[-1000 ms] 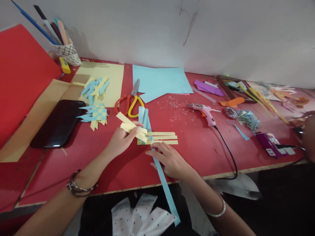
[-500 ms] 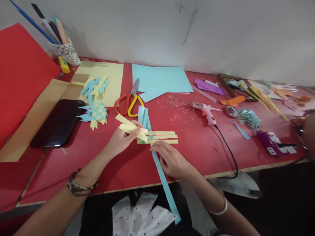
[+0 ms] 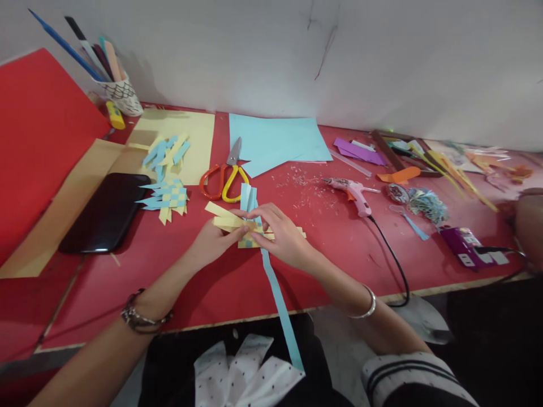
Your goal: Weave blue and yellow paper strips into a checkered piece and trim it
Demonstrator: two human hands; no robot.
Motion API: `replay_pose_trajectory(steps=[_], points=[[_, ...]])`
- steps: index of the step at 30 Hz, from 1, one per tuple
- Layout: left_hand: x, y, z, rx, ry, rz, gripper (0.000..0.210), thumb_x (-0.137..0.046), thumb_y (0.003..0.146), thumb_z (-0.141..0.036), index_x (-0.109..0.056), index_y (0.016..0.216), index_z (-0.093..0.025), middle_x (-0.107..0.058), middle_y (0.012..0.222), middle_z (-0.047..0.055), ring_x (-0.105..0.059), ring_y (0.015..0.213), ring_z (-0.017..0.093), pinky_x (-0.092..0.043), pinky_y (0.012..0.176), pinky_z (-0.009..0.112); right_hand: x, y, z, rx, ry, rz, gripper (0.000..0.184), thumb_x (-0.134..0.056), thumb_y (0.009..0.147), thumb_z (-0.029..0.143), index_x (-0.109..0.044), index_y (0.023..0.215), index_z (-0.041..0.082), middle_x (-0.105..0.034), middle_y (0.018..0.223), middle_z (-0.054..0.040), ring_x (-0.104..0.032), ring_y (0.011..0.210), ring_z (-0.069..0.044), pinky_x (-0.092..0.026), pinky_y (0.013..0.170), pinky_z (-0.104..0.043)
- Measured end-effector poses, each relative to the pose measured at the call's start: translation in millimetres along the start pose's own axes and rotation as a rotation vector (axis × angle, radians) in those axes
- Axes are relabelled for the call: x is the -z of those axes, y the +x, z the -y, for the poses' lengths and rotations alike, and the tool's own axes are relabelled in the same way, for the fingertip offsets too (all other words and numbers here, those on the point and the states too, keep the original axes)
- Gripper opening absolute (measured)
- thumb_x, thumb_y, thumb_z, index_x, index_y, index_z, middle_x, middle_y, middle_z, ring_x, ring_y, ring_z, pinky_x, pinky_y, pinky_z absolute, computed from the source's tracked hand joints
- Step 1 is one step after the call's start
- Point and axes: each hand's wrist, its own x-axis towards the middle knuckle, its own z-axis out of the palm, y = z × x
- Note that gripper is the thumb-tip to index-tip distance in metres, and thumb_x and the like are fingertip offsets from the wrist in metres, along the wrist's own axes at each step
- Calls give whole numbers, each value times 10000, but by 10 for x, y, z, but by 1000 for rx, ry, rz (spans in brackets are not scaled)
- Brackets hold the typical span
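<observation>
We have the near edge of the red tabletop point(image 3: 203, 294) running just in front of our lap, with our forearms crossing over it, and at the far side the table meets a pale wall point(image 3: 271, 62). The woven paper piece point(image 3: 247, 244) lies on the table between our two hands, nearer that front edge than the wall. A stretch of red surface spreads from our right hand point(image 3: 282, 234) across to the pink glue gun point(image 3: 356, 196), and another reaches from our left forearm towards the black phone point(image 3: 104, 212). On the far side the room is tighter: the scissors point(image 3: 232, 161), their handles one red and one yellow, lie just beyond the short blue strips point(image 3: 248, 198) that stick out of the weave. Our left hand point(image 3: 216, 240) pinches a fanned bunch of pale yellow strips point(image 3: 224, 221) between thumb and fingers, above the weave. Our right hand arches over the same spot, thumb and forefinger close to our left fingertips; we cannot tell whether they nip any paper. One long blue strip point(image 3: 280, 302), flat and narrow, runs from the weave over the table edge to a white dotted bow point(image 3: 246, 370). The weave shows small blue and yellow checks, like the finished piece with pointed tails point(image 3: 169, 196) beside the phone, and a smooth blue sheet point(image 3: 280, 138) lies near the wall.
</observation>
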Motion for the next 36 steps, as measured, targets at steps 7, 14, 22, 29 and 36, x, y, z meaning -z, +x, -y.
replay_pose_trajectory(steps=[7, 14, 22, 29, 36], points=[[-5, 22, 3, 5, -16, 34, 379, -535, 699, -509, -603, 862, -175, -693, 790, 40, -641, 726, 201, -513, 622, 277, -5, 66, -66, -113, 140, 81, 228, -477, 752, 175, -418, 972, 178, -540, 873, -24, -495, 657, -97, -426, 602, -243], [9, 28, 12, 13, 31, 21, 327, -523, 712, -473, -599, 823, -175, -683, 760, 36, -633, 706, 189, -504, 608, 271, 27, 80, -95, -143, 200, 40, 145, -449, 766, 180, -482, 907, 178, -550, 799, -9, -535, 703, -106, -450, 649, -255], [11, 12, -7, -17, 24, 9, 350, -551, 703, -482, -598, 886, -188, -684, 831, 39, -629, 732, 190, -512, 629, 278, 45, 44, -169, -254, 245, -45, 94, -459, 768, 205, -542, 804, 180, -586, 782, -13, -558, 698, -103, -456, 655, -250], [10, -3, -1, -23, 58, 65, 378, -500, 736, -391, -591, 1044, -193, -655, 758, 19, -594, 665, 165, -478, 581, 260, 62, 70, -209, -249, 284, -135, 114, -466, 792, 270, -529, 835, 186, -552, 772, 4, -522, 699, -99, -421, 628, -235], [15, 10, -12, -195, 66, 98, 238, -442, 781, -298, -656, 823, -204, -646, 840, 42, -589, 764, 162, -474, 655, 260, 95, 118, -138, -328, 333, -136, 103, -473, 793, 278, -514, 832, 193, -547, 806, 1, -508, 702, -100, -425, 625, -240]])
